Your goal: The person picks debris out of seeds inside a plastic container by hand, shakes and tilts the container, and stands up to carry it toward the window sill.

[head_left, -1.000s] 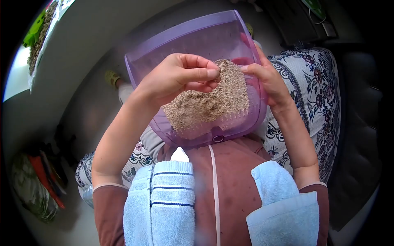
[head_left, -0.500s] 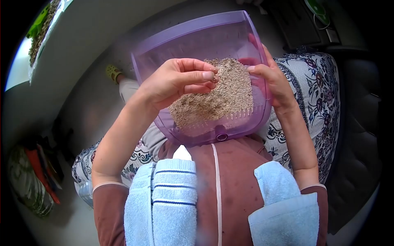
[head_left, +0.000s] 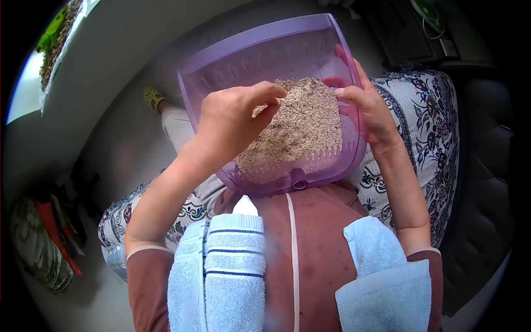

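A see-through purple plastic bin (head_left: 254,43) rests on my lap, tilted so that its inside faces me. Tan, grain-like bits (head_left: 310,124) lie heaped in its lower part, with darker specks among them. My right hand (head_left: 366,105) grips the bin's right wall, thumb inside and fingers behind the plastic. Just above the left side of the heap, my left hand (head_left: 235,113) has its back turned up and its fingers bent together. Its fingertips are partly hidden, and I cannot make out what is between them.
I sit on a seat with a flowered cover (head_left: 426,127). Blue towels (head_left: 235,260) hang down my front. A yellow clog (head_left: 152,99) is on a foot at the left. Bags (head_left: 41,243) stand on the floor, and a dark sofa (head_left: 481,193) is at the right.
My left hand has rolled over from a pinch held above the grains to back-up, with its fingertips turned down. My right hand and the bin have hardly moved.
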`<move>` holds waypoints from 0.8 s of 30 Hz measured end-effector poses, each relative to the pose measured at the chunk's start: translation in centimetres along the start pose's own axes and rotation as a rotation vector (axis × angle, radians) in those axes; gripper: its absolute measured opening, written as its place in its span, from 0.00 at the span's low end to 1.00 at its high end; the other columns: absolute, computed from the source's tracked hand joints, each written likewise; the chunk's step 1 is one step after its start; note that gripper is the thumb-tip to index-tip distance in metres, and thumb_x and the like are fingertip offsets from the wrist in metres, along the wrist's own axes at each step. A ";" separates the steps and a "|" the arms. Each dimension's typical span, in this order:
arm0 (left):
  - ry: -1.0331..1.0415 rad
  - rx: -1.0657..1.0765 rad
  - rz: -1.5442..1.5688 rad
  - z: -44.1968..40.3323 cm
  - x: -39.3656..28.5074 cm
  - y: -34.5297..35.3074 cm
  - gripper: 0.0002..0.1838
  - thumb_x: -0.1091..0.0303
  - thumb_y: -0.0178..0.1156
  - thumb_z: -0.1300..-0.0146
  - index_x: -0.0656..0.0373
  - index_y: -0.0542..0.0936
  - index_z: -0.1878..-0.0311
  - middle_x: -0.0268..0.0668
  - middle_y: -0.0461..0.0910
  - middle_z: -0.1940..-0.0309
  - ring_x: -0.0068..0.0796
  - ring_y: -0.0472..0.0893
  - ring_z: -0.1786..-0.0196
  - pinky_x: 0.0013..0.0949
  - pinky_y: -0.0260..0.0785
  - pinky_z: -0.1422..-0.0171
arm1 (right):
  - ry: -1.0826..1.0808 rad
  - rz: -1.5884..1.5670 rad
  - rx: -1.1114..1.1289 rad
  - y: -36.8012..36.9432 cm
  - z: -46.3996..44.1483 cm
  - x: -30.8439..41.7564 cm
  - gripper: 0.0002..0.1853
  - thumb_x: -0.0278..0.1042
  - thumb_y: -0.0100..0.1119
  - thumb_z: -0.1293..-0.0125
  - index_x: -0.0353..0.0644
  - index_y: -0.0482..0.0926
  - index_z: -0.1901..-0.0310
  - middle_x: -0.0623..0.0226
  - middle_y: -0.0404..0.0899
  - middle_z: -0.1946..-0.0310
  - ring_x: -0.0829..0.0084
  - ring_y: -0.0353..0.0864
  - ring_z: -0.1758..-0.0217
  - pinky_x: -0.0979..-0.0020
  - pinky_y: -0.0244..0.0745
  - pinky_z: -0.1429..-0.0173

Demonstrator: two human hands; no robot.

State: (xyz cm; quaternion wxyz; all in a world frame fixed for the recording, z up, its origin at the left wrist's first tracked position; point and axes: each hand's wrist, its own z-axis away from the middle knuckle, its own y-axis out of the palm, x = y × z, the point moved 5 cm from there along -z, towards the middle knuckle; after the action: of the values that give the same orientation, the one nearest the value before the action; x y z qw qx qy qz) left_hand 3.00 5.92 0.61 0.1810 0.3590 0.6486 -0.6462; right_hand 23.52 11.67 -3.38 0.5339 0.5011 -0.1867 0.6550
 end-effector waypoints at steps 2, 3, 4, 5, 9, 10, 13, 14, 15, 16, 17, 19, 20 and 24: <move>-0.135 0.058 0.340 0.0 1.0 0.3 0.12 0.70 0.66 0.39 0.56 0.82 0.52 0.35 0.86 0.64 0.25 0.86 0.61 0.27 0.79 0.52 | -0.009 0.018 -0.007 0.0 0.1 0.1 0.40 0.25 0.52 0.41 0.49 0.53 0.25 0.52 0.73 0.46 0.67 0.77 0.44 0.67 0.76 0.39; -0.221 0.103 0.582 0.0 1.6 0.6 0.11 0.70 0.66 0.38 0.58 0.82 0.52 0.36 0.86 0.63 0.26 0.86 0.60 0.28 0.79 0.51 | -0.014 0.027 -0.011 0.0 0.1 0.2 0.40 0.25 0.52 0.41 0.49 0.53 0.25 0.52 0.73 0.46 0.67 0.77 0.44 0.66 0.76 0.39; -0.308 0.149 0.825 0.1 2.0 0.9 0.11 0.70 0.65 0.37 0.59 0.82 0.51 0.37 0.86 0.61 0.27 0.86 0.58 0.29 0.80 0.50 | -0.009 0.019 -0.008 0.0 0.1 0.2 0.40 0.25 0.52 0.41 0.49 0.53 0.25 0.52 0.73 0.46 0.66 0.77 0.44 0.66 0.76 0.40; -0.385 0.173 0.943 0.2 2.3 1.0 0.11 0.71 0.64 0.36 0.61 0.82 0.51 0.38 0.86 0.60 0.28 0.86 0.57 0.29 0.80 0.49 | -0.003 0.010 -0.003 0.1 0.1 0.3 0.40 0.25 0.52 0.41 0.49 0.53 0.25 0.53 0.73 0.46 0.66 0.77 0.44 0.66 0.75 0.40; -0.658 0.246 1.317 0.4 2.6 1.0 0.12 0.73 0.62 0.35 0.64 0.80 0.49 0.42 0.85 0.58 0.30 0.86 0.56 0.31 0.81 0.48 | -0.010 0.002 -0.002 0.4 0.0 0.5 0.40 0.24 0.52 0.41 0.49 0.53 0.25 0.54 0.73 0.46 0.66 0.77 0.44 0.66 0.75 0.39; -0.678 0.256 1.345 0.5 2.6 1.1 0.12 0.73 0.62 0.34 0.64 0.80 0.49 0.42 0.85 0.58 0.30 0.86 0.56 0.31 0.81 0.48 | -0.012 -0.004 0.002 0.3 -0.1 0.4 0.40 0.24 0.52 0.41 0.49 0.53 0.25 0.54 0.73 0.46 0.66 0.77 0.44 0.66 0.75 0.39; -0.709 0.265 1.404 0.8 2.7 1.3 0.13 0.71 0.60 0.33 0.64 0.79 0.47 0.43 0.85 0.57 0.31 0.86 0.56 0.32 0.82 0.49 | -0.008 -0.020 0.006 0.0 -0.2 0.1 0.40 0.24 0.52 0.41 0.49 0.54 0.25 0.54 0.73 0.46 0.65 0.76 0.44 0.66 0.74 0.38; -0.714 0.263 1.420 0.8 2.7 1.3 0.14 0.71 0.60 0.32 0.65 0.79 0.46 0.43 0.84 0.57 0.32 0.86 0.55 0.32 0.82 0.49 | -0.002 -0.022 0.006 0.0 -0.1 0.1 0.40 0.24 0.52 0.40 0.49 0.54 0.25 0.54 0.73 0.46 0.65 0.76 0.43 0.66 0.74 0.38; -0.717 0.261 1.434 0.8 2.7 1.3 0.14 0.70 0.59 0.32 0.65 0.79 0.46 0.43 0.84 0.56 0.32 0.86 0.55 0.32 0.82 0.49 | 0.003 -0.025 0.006 0.1 -0.1 0.1 0.40 0.24 0.52 0.40 0.49 0.54 0.25 0.54 0.73 0.46 0.65 0.76 0.43 0.66 0.74 0.38; -0.721 0.259 1.449 0.8 2.7 1.3 0.14 0.69 0.59 0.31 0.65 0.79 0.45 0.44 0.84 0.56 0.32 0.86 0.55 0.33 0.82 0.48 | 0.004 -0.027 0.004 0.1 -0.1 0.1 0.40 0.24 0.52 0.40 0.49 0.54 0.25 0.54 0.73 0.46 0.65 0.76 0.43 0.66 0.74 0.38; -0.724 0.258 1.464 0.8 2.6 1.3 0.15 0.69 0.58 0.30 0.65 0.78 0.45 0.44 0.84 0.55 0.32 0.86 0.55 0.33 0.82 0.48 | 0.005 -0.030 0.003 0.2 0.0 0.1 0.40 0.24 0.53 0.40 0.49 0.54 0.25 0.54 0.73 0.46 0.65 0.76 0.43 0.66 0.74 0.38; -0.715 0.248 1.478 0.8 2.5 1.3 0.15 0.67 0.57 0.29 0.66 0.78 0.45 0.45 0.84 0.55 0.33 0.86 0.54 0.33 0.82 0.48 | 0.007 -0.025 -0.005 0.3 0.1 0.2 0.40 0.24 0.53 0.40 0.49 0.54 0.25 0.54 0.73 0.46 0.66 0.76 0.43 0.66 0.73 0.38; -0.710 0.243 1.486 0.8 2.5 1.3 0.16 0.67 0.56 0.29 0.67 0.78 0.45 0.46 0.84 0.54 0.33 0.86 0.54 0.33 0.82 0.47 | 0.008 -0.018 -0.010 0.4 0.2 0.4 0.40 0.24 0.53 0.40 0.49 0.54 0.25 0.54 0.73 0.46 0.66 0.75 0.42 0.66 0.73 0.38; -0.708 0.257 1.515 0.9 2.5 1.2 0.16 0.66 0.55 0.28 0.68 0.77 0.44 0.47 0.83 0.54 0.34 0.86 0.53 0.34 0.82 0.46 | -0.003 -0.015 -0.020 0.1 0.1 0.1 0.40 0.24 0.53 0.41 0.49 0.54 0.25 0.53 0.73 0.46 0.66 0.76 0.43 0.66 0.74 0.38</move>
State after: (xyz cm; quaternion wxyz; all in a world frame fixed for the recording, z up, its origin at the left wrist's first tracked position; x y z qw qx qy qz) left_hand 1.94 5.51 -2.11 0.7156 0.4909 0.0591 -0.4934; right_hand 23.44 11.64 -3.20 0.5437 0.4981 -0.1901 0.6482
